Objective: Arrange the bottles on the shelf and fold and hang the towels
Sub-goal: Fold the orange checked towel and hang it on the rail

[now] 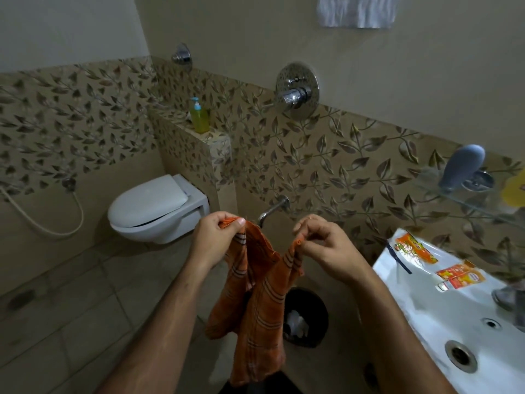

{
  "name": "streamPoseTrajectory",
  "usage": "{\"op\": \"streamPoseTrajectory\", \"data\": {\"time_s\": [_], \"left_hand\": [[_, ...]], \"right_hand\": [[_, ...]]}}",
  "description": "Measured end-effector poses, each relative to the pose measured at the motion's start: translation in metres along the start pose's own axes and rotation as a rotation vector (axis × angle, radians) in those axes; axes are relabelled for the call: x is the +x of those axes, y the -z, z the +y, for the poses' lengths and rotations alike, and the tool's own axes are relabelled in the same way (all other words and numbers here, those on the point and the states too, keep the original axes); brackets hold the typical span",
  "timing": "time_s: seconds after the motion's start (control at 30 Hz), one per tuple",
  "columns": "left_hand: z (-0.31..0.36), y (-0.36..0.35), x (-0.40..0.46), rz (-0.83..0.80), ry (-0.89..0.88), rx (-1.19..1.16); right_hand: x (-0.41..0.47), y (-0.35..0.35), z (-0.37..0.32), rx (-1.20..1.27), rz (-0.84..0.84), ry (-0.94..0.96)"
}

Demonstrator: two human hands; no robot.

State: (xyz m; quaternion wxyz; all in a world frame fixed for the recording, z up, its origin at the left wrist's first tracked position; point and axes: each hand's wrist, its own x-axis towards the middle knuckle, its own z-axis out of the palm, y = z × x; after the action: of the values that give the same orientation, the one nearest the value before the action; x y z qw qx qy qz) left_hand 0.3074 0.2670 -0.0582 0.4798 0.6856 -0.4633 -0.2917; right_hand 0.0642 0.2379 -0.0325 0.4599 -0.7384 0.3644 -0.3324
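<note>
An orange towel (260,302) with dark stripes hangs in front of me over the floor. My left hand (217,237) pinches one top corner of it. My right hand (322,243) pinches the other top corner, so the cloth sags in a fold between them. A white towel (356,11) hangs high on the wall at the top right. A green pump bottle (199,116) stands on the tiled ledge behind the toilet. A grey-blue bottle (461,166) lies on the glass shelf (466,204) at the right.
A white washbasin (443,305) at the lower right carries two orange sachets (414,248) on its rim. A black waste bin (305,317) stands on the floor behind the towel. A wall tap (271,210), a shower mixer (297,92) and a toilet (157,207) line the walls.
</note>
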Motion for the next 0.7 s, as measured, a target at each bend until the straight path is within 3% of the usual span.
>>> {"op": "streamPoseTrajectory", "data": {"time_s": [0.2, 0.43, 0.7], "left_hand": [[0.014, -0.008, -0.008, 0.024, -0.011, -0.111], [0.026, -0.036, -0.031, -0.103, 0.267, -0.524], [0.021, -0.041, -0.041, -0.233, 0.328, -0.643]], "right_hand": [[0.006, -0.021, -0.017, 0.043, 0.007, 0.045], [0.014, -0.050, -0.012, -0.108, 0.200, -0.024], [0.008, -0.052, -0.010, -0.100, 0.285, -0.118]]}}
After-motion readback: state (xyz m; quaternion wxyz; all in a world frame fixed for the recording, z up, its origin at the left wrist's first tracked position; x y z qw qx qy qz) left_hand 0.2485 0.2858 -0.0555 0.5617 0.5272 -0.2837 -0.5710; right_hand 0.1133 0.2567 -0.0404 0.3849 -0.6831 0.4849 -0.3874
